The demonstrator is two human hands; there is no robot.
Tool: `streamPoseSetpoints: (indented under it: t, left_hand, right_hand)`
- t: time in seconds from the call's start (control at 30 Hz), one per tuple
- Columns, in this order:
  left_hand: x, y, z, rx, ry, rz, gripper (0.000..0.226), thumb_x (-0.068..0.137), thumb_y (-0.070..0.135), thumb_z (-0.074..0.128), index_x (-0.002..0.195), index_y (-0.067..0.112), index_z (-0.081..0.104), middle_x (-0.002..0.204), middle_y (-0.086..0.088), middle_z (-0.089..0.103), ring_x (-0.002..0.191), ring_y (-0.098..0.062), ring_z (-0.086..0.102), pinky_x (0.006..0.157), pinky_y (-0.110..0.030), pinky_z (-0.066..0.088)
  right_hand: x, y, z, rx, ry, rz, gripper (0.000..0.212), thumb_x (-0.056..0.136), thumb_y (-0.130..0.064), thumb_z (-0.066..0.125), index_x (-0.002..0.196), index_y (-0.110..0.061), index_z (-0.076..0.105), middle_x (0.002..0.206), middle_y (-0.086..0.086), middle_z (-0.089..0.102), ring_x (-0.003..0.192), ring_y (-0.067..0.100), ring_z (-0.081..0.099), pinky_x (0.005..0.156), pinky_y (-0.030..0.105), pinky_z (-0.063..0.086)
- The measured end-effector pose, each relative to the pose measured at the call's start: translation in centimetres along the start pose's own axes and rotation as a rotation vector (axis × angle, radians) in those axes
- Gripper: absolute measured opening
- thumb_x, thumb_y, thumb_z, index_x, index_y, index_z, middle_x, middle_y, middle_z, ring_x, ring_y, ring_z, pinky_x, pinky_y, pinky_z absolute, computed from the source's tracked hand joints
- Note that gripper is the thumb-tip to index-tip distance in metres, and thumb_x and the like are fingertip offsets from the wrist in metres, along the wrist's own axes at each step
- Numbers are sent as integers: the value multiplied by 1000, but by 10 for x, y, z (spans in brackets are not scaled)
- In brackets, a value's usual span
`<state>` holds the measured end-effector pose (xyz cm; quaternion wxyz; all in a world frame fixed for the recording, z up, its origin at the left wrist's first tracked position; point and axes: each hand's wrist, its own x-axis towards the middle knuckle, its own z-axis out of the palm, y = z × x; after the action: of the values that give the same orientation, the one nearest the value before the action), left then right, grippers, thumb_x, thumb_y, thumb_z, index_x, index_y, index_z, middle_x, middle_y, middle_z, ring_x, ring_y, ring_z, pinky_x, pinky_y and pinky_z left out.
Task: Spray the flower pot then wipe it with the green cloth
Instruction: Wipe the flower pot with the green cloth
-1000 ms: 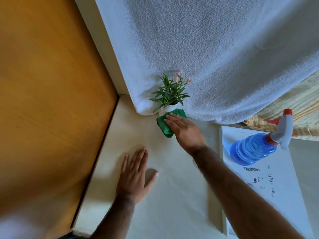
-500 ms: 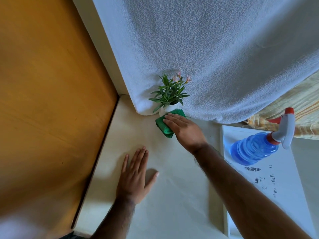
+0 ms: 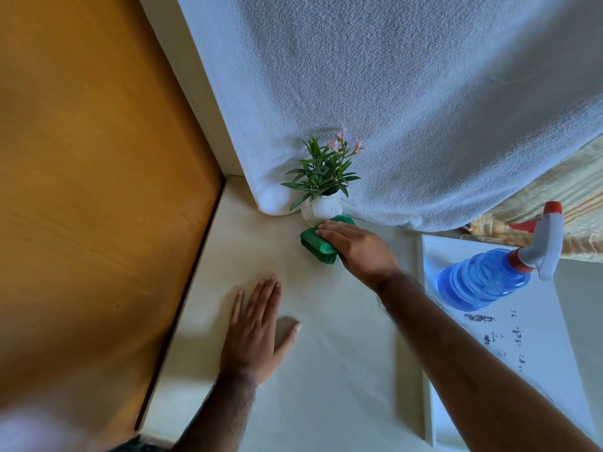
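A small white flower pot (image 3: 323, 206) with green leaves and pink blooms stands on the pale surface, against a hanging white towel. The folded green cloth (image 3: 316, 244) lies at the pot's base, touching it. My right hand (image 3: 357, 247) presses flat on the cloth, fingers reaching toward the pot. My left hand (image 3: 256, 332) rests palm down on the surface, fingers spread, holding nothing. A blue spray bottle (image 3: 486, 278) with a white and red trigger head lies on its side to the right.
A white towel (image 3: 391, 93) hangs behind the pot. An orange wooden panel (image 3: 81, 190) borders the surface on the left. The bottle rests on a white board (image 3: 522, 347) with dark specks. Striped yellow fabric (image 3: 574, 197) shows at the right edge.
My right hand and the green cloth have slid slightly down, uncovering more of the white pot. My left hand has stayed in place.
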<state>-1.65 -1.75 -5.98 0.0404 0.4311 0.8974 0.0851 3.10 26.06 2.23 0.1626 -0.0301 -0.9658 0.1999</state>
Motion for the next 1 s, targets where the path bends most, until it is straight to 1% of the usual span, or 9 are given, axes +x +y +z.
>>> streamPoseSetpoints:
  t: [0.13, 0.2, 0.37, 0.47, 0.53, 0.63, 0.73, 0.9, 1.0]
  left_hand:
    - [0, 1, -2, -11, -6, -8, 89, 97, 69, 38, 164, 15, 16, 174, -2, 16, 160, -18, 15, 128, -55, 21]
    - [-1, 1, -3, -6, -2, -8, 89, 97, 69, 39, 164, 15, 15, 174, -2, 16, 160, -18, 15, 128, -55, 22]
    - [0, 2, -3, -26, 23, 0, 88, 96, 68, 41, 163, 15, 20, 173, -3, 21, 159, -19, 20, 126, -56, 25]
    - [-1, 1, -2, -18, 24, 3, 87, 97, 68, 42, 163, 14, 22, 173, -3, 22, 159, -19, 21, 125, -57, 27]
    - [-1, 1, -2, -23, 28, 4, 87, 97, 67, 42, 163, 14, 22, 173, -3, 22, 158, -19, 22, 125, -57, 27]
    - [0, 2, -2, -23, 24, 2, 88, 97, 68, 41, 163, 15, 20, 173, -3, 21, 159, -19, 21, 126, -56, 26]
    - [-1, 0, -1, -20, 16, 0, 89, 97, 69, 39, 164, 15, 18, 173, -3, 20, 159, -19, 19, 126, -56, 25]
    - [0, -1, 1, -30, 25, 6, 88, 97, 69, 39, 164, 16, 20, 173, -2, 21, 159, -18, 21, 126, -55, 24]
    - [0, -1, 0, -16, 7, 3, 88, 97, 71, 34, 164, 16, 17, 173, -1, 19, 159, -18, 19, 127, -54, 20]
  right_hand:
    - [16, -4, -5, -31, 100, -83, 46, 80, 20, 70, 121, 0, 74, 126, 16, 74, 120, 34, 69, 99, 46, 57]
    - [24, -4, -7, -34, 112, -101, 43, 83, 19, 69, 122, 1, 74, 128, 17, 73, 121, 35, 68, 101, 47, 56]
    - [13, 3, 0, -13, 25, -46, 38, 84, 18, 70, 119, 3, 74, 127, 20, 72, 121, 39, 67, 98, 54, 56]
    - [6, 4, 2, -7, 2, -22, 43, 80, 22, 71, 119, 4, 74, 126, 20, 73, 120, 39, 68, 96, 54, 57]
    - [7, 4, 0, -16, 55, -26, 47, 77, 23, 68, 118, 3, 75, 125, 19, 74, 119, 37, 69, 96, 52, 59]
    - [14, 5, -6, -20, 153, -27, 47, 80, 17, 61, 121, 0, 74, 129, 16, 72, 121, 34, 68, 100, 45, 57]
    - [17, 8, -4, -18, 167, -18, 49, 78, 18, 65, 121, -1, 75, 128, 16, 73, 120, 34, 69, 100, 44, 57]
    - [2, 13, 6, 8, 101, 58, 56, 68, 24, 76, 118, -2, 76, 124, 17, 75, 114, 35, 72, 93, 48, 60]
    - [0, 12, 6, 15, 149, 104, 56, 69, 23, 75, 118, -3, 76, 124, 15, 75, 112, 32, 73, 89, 40, 62]
